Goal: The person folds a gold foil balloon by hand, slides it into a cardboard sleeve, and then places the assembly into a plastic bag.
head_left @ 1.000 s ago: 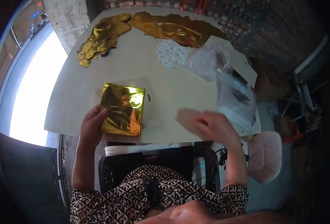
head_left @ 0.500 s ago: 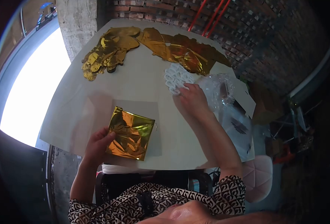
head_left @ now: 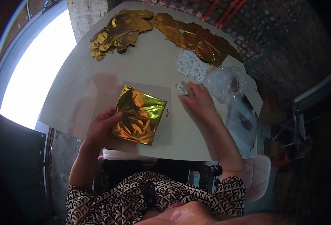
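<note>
My left hand point(head_left: 106, 122) pinches the left edge of a flat, square gold foil piece point(head_left: 141, 116), thumb on top. The foil is shiny and creased, and it lies at or just above the table near its front edge. To its right, my right hand point(head_left: 201, 100) has thumb and fingertips at a small white looped coil point(head_left: 181, 89), apart from the others. Just beyond that hand sits a pile of similar white coils point(head_left: 191, 66). What the coils are made of is too small to tell.
Heaps of gold foil pieces lie at the table's back left point(head_left: 122, 30) and back right point(head_left: 199, 37). Clear plastic bags point(head_left: 225, 84) rest along the right side of the pale table point(head_left: 146, 67). A pink padded chair point(head_left: 257, 176) stands at the right front.
My right hand has drawn back from the pile towards me, bringing one white coil along. My left hand still holds the gold foil piece. The camera view has shifted slightly.
</note>
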{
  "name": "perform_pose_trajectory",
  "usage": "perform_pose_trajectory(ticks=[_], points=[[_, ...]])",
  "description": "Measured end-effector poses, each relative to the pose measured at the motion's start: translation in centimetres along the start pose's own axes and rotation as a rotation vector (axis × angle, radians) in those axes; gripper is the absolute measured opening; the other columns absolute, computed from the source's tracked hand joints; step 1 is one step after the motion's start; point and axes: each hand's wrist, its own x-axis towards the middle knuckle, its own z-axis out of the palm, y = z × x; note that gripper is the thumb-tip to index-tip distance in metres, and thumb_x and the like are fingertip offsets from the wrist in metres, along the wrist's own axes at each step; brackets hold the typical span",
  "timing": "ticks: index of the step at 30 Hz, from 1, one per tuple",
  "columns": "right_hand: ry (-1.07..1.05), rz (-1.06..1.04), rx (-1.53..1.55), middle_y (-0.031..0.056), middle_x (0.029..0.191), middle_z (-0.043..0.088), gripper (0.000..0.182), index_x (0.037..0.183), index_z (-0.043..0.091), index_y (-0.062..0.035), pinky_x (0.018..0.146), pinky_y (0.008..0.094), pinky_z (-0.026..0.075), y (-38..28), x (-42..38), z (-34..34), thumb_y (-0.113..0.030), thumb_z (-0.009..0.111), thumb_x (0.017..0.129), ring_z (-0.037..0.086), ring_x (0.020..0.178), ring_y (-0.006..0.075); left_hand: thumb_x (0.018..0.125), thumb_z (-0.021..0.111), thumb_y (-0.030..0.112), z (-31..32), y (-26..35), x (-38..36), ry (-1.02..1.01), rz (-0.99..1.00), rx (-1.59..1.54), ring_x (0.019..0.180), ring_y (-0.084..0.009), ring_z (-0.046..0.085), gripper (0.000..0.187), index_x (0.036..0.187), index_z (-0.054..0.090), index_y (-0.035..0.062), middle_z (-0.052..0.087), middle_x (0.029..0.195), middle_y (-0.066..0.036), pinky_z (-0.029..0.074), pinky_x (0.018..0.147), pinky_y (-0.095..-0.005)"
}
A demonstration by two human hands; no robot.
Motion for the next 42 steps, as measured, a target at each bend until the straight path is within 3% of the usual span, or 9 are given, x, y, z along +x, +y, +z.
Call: perform_pose_trajectory(ticks=[10,19,23,28,30,31,35,39,42], points=[[-0.258,0.357,0.595,0.0012,0.08,0.067,0.02,0.094,0.069,-0.0017,0.069,0.0252,0.049,-0.6,0.0,0.0,-0.021,0.073,0.088,0.059,0.073,0.0083,0.102,0.053,0.013,2.1,0.8,-0.9,-0.041,0.023,0.059,0.104,-0.0182,0.066,0.029,0.126,0.055,-0.0016,0.066,0.117,-0.011,0.053,0.094,-0.0327],[-0.292,0.4,0.809,-0.0021,0.081,0.063,0.016,0.091,0.066,-0.0037,0.063,0.0216,0.044,-3.7,-5.4,0.3,-0.019,0.072,0.092,0.053,0.07,0.0044,0.102,0.053,0.014,1.6,-1.3,-0.4,-0.076,0.057,-0.116,0.105,-0.0181,0.065,0.027,0.124,0.056,-0.0007,0.066,0.118,-0.011,0.051,0.096,-0.0336],[-0.152,0.372,0.725,-0.0003,0.076,0.062,0.012,0.088,0.064,-0.0022,0.065,0.0258,0.046,-7.5,-8.3,1.2,-0.013,0.067,0.09,0.054,0.07,0.0068,0.103,0.052,0.018,3.5,-2.5,-1.3,-0.058,0.122,-0.217,0.108,-0.0173,0.064,0.029,0.126,0.055,0.0001,0.065,0.121,-0.01,0.05,0.098,-0.0341],[0.021,-0.163,0.358,0.0101,0.094,0.059,0.027,0.098,0.062,-0.0031,0.075,0.0366,0.05,-9.2,-11.7,2.1,-0.014,0.077,0.079,0.061,0.089,0.0306,0.105,0.049,0.017,6.3,-3.7,-5.1,-0.076,0.055,-0.348,0.115,-0.0191,0.061,0.03,0.13,0.052,0.0022,0.063,0.126,-0.01,0.048,0.103,-0.0347],[-0.038,-0.047,1.002,0.0166,0.114,0.056,0.052,0.128,0.051,-0.0049,0.092,0.0397,0.048,-10.2,-13.5,4.7,-0.01,0.072,0.08,0.059,0.102,0.0348,0.104,0.049,0.017,6.3,-3.5,-6.8,-0.069,0.028,-0.354,0.115,-0.0195,0.061,0.03,0.13,0.052,0.0025,0.063,0.127,-0.01,0.048,0.102,-0.0353],[-0.046,-0.101,0.965,0.0174,0.116,0.056,0.053,0.131,0.049,-0.0049,0.099,0.0425,0.045,-10.9,-13.7,5.3,-0.01,0.07,0.082,0.058,0.107,0.0367,0.104,0.049,0.017,6.0,-3.4,-7.5,-0.063,0.007,-0.362,0.116,-0.0199,0.061,0.03,0.13,0.052,0.0029,0.062,0.127,-0.01,0.049,0.102,-0.0359],[-0.011,-0.423,0.209,0.0121,0.121,0.059,0.035,0.127,0.05,-0.0059,0.111,0.0549,0.034,-9.5,-13.7,6.2,-0.009,0.06,0.093,0.05,0.13,0.0377,0.104,0.05,0.015,3.0,-1.8,-8.8,0.019,0.129,-0.364,0.113,-0.0211,0.063,0.028,0.13,0.053,0.0034,0.064,0.125,-0.011,0.052,0.099,-0.0381],[-0.497,-0.689,0.328,0.0083,0.124,0.065,0.011,0.106,0.058,-0.0072,0.114,0.0475,0.035,-3.8,-10.3,2.1,-0.008,0.06,0.095,0.054,0.129,0.0321,0.105,0.047,0.017,-1.1,0.2,-9.2,0.103,0.288,-0.311,0.112,-0.024,0.062,0.033,0.135,0.049,0.0029,0.061,0.124,-0.012,0.051,0.099,-0.0405],[-0.736,-0.386,0.358,0.0088,0.122,0.066,0.005,0.098,0.06,-0.0063,0.11,0.0395,0.041,-1.8,-6.7,-3.4,-0.01,0.063,0.095,0.055,0.128,0.0296,0.105,0.048,0.018,-1.3,1.1,-9.0,0.147,0.296,-0.268,0.111,-0.0227,0.062,0.034,0.135,0.049,0.003,0.061,0.123,-0.01,0.051,0.099,-0.0401]])
